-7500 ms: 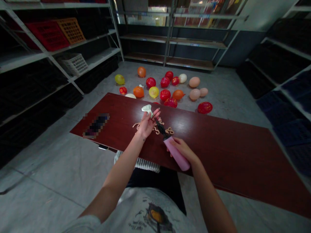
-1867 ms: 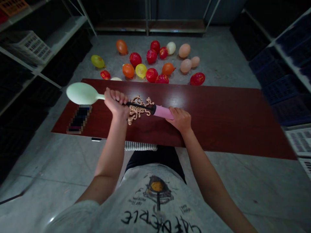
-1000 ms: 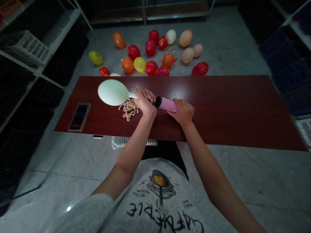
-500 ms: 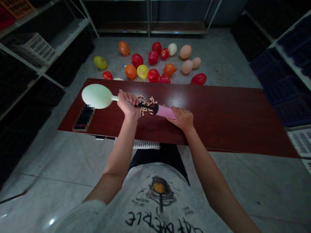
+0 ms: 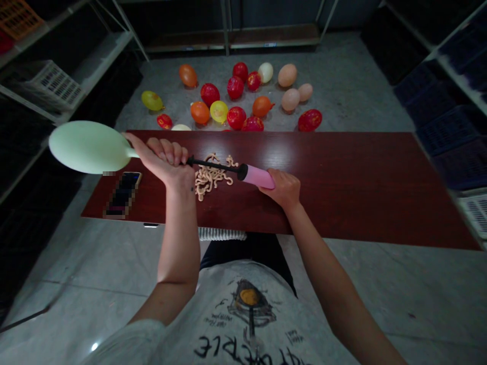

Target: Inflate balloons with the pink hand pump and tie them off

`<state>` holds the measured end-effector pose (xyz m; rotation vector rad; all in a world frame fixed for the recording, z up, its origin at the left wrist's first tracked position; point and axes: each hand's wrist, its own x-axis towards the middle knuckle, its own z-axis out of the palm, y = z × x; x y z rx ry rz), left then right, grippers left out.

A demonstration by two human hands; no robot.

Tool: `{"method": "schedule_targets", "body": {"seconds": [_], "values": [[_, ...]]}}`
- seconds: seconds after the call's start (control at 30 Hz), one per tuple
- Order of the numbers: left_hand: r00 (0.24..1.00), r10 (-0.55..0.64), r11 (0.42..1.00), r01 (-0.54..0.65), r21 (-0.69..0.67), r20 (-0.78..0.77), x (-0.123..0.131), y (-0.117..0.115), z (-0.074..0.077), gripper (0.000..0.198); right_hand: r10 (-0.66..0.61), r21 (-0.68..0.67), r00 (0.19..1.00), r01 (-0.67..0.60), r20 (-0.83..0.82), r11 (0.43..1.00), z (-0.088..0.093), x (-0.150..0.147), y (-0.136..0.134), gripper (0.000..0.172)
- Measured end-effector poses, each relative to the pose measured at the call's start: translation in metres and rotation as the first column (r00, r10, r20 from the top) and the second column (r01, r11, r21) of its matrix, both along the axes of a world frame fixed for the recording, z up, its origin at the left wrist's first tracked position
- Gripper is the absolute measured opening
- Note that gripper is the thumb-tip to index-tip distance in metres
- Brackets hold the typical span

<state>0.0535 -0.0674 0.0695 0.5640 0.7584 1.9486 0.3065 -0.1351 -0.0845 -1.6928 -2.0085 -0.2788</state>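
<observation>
A pale green balloon (image 5: 90, 147), swollen with air, sticks out to the left of my left hand (image 5: 167, 157). That hand is closed around the balloon's neck and one end of a hand balloon pump (image 5: 259, 176); the exact joint is hidden by my fingers. Between my hands the pump's black rod shows at length, running into the pink barrel. My right hand (image 5: 282, 188) wraps the barrel's right end, low over the table. Beneath the rod lies a heap of uninflated beige balloons (image 5: 209, 178), long and curly.
A phone (image 5: 124, 195), partly pixelated, lies at the left of the dark red table (image 5: 361, 187). Many inflated balloons (image 5: 236, 117) in red, orange, yellow, white and peach rest on the floor beyond. Shelves with a white basket (image 5: 57, 83) and blue crates (image 5: 441, 137) flank both sides.
My left hand has moved left with the balloon, drawing more of the black rod out of the barrel. The balloon looks larger. My right hand has hardly moved.
</observation>
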Motion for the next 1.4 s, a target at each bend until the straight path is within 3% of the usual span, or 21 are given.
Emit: {"method": "schedule_targets", "body": {"seconds": [0.17, 0.27, 0.57, 0.77, 0.93, 1.13, 1.23, 1.4], "values": [[0.999, 0.002, 1.0, -0.001, 0.024, -0.037, 0.013, 0.01, 0.006, 0.054, -0.016, 0.012, 1.0, 0.016, -0.014, 1.0, -0.003, 0.002, 0.001, 0.052], [0.999, -0.004, 1.0, 0.003, -0.024, -0.037, 0.028, 0.012, 0.001, 0.053, -0.02, 0.028, 1.0, 0.02, -0.004, 0.999, -0.005, 0.002, 0.002, 0.051], [0.987, -0.118, 0.981, 0.132, -0.139, 0.107, 0.089, 0.002, -0.061, 0.056, -0.013, 0.061, 0.999, 0.01, 0.047, 0.998, -0.005, 0.001, 0.0, 0.054], [0.974, -0.061, 0.975, 0.105, -0.195, 0.218, 0.066, 0.001, -0.079, 0.052, 0.062, 0.05, 0.987, -0.07, 0.146, 0.996, 0.002, -0.005, -0.003, 0.052], [0.972, -0.027, 0.982, 0.069, -0.175, 0.234, 0.015, -0.001, -0.074, 0.049, 0.149, 0.088, 0.966, -0.171, 0.211, 0.981, 0.004, -0.006, -0.004, 0.049], [0.985, -0.015, 0.995, 0.031, -0.097, 0.17, -0.043, -0.001, -0.043, 0.05, 0.182, 0.095, 0.962, -0.204, 0.203, 0.974, 0.006, -0.008, -0.004, 0.048], [0.992, 0.002, 0.999, 0.003, -0.04, 0.128, -0.049, -0.003, -0.029, 0.053, 0.199, 0.129, 0.964, -0.223, 0.178, 0.966, 0.006, -0.008, -0.003, 0.045], [0.998, 0.028, 0.998, -0.031, 0.059, 0.058, -0.026, -0.005, -0.017, 0.06, 0.118, 0.17, 0.99, -0.129, 0.074, 0.977, 0.001, -0.002, 0.001, 0.043]]}}
